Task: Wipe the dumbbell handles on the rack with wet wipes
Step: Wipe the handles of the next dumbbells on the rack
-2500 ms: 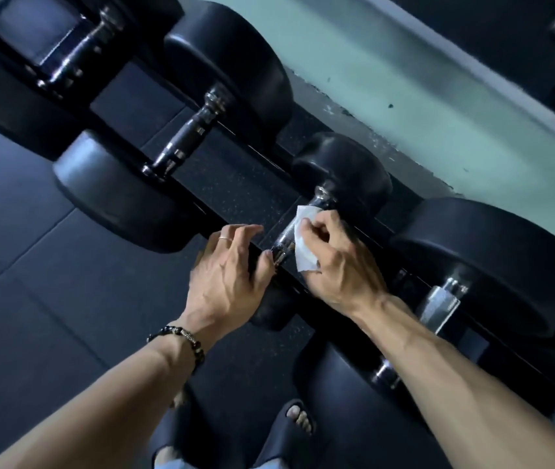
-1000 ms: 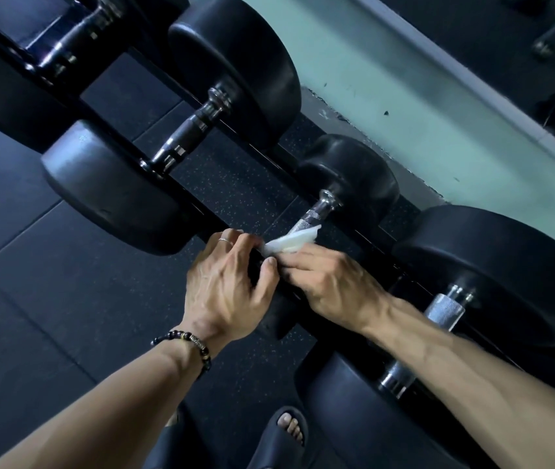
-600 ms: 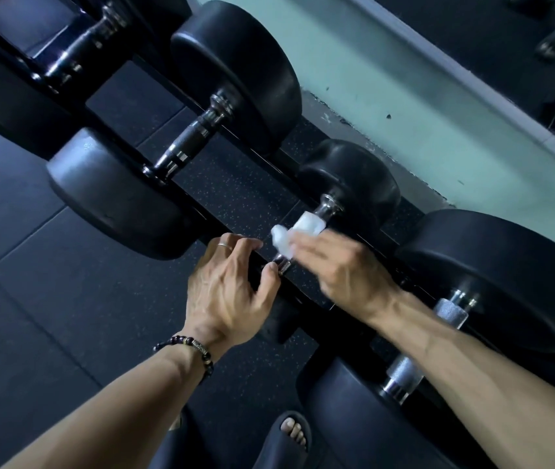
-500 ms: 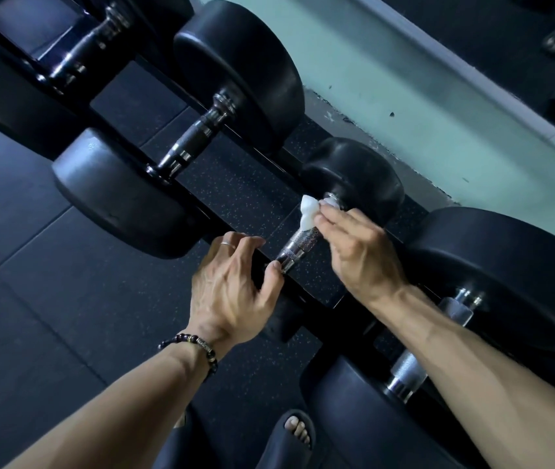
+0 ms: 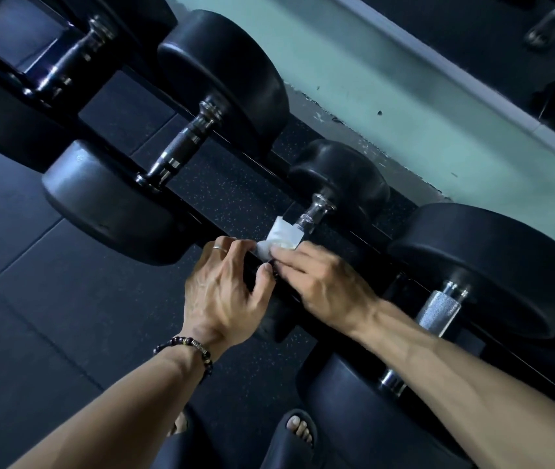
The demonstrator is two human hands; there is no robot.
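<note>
Wipe (image 5: 281, 239) is wrapped over the near end of the small dumbbell's handle (image 5: 310, 221), with the right hand (image 5: 320, 282) pinching it there, fingertips pressed into the white fold. Left hand (image 5: 222, 292) is curled over that dumbbell's near head, which it mostly hides, thumb tip right up against the right hand's fingers, a ring on one finger and a bead bracelet (image 5: 186, 346) at the wrist. The bare part of the handle is knurled chrome running up to the far head (image 5: 340, 177). This dumbbell sits across the rack (image 5: 232, 211) rails roughly mid-rack, between a bigger dumbbell (image 5: 181, 143) on the left and another big one (image 5: 445, 306) on the right, both with their handles uncovered. Behind the rack's far edge there's a pale green wall (image 5: 371, 72). Dark speckled floor (image 5: 49, 299) underneath, and a slide (image 5: 298, 431) with toes showing at the bottom.
</note>
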